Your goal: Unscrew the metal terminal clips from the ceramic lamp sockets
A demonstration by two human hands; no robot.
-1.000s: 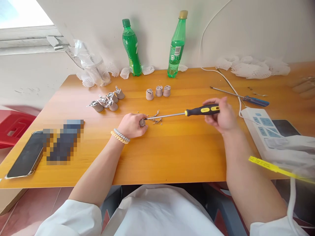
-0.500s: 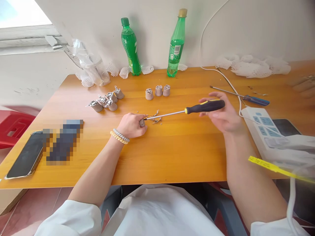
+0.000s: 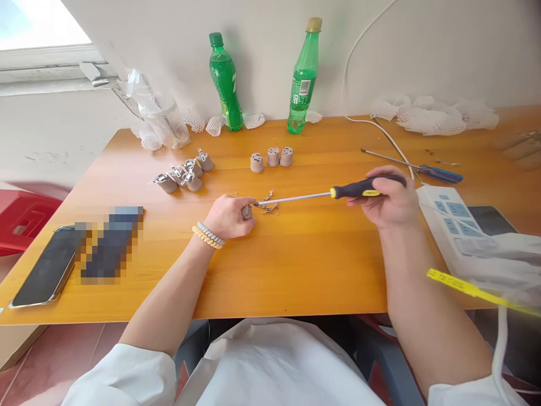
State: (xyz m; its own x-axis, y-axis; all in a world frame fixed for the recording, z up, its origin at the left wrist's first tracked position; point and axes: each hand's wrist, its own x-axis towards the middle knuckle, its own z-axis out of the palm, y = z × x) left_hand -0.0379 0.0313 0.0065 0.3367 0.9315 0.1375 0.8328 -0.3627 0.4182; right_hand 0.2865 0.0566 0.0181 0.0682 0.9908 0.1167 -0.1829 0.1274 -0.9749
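My left hand (image 3: 230, 216) rests on the wooden table, its fingers closed around a small brown ceramic lamp socket (image 3: 247, 212). My right hand (image 3: 386, 197) is wrapped round the black and yellow handle of a screwdriver (image 3: 296, 198). The shaft runs level to the left, and its tip is beside the fingers of my left hand, close to the socket; whether they touch I cannot tell. Behind the shaft lie small metal strips and screws (image 3: 267, 206). Three similar brown sockets (image 3: 273, 157) stand farther back. To their left is a cluster of several sockets with metal brackets (image 3: 186, 173).
Two green bottles (image 3: 227, 84) stand by the wall. A blue-handled screwdriver (image 3: 439, 173) and a white power strip (image 3: 450, 211) are at the right, with a cable (image 3: 393, 135) behind. A phone (image 3: 44, 265) and a blurred-out patch lie at the left. Foam netting (image 3: 439, 114) lines the back.
My right hand has moved right and closed more fully over the screwdriver handle. The screwdriver has shifted right, its tip drawn slightly away from the socket. My left hand has barely moved.
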